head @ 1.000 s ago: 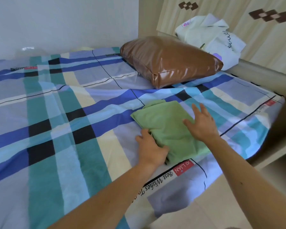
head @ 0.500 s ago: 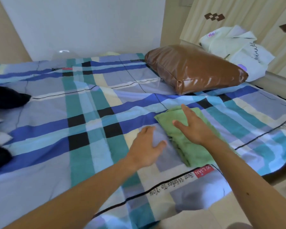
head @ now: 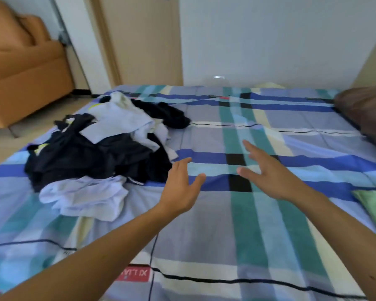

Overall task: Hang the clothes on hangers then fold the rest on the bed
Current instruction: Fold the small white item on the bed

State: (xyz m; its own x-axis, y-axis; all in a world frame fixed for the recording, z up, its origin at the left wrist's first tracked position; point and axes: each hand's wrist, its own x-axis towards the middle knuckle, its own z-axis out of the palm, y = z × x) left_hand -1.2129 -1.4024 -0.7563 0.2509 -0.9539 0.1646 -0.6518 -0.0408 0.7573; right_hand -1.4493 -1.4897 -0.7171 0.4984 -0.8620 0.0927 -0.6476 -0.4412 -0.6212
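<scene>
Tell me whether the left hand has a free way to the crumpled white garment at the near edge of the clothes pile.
Probably yes: the open left hand hovers just right of the crumpled white garment, with only bare checked bedsheet between them.

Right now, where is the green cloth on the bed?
Head view: the green cloth lies on the bed at the far right edge, right of the right hand, nearer than the brown pillow.
</scene>
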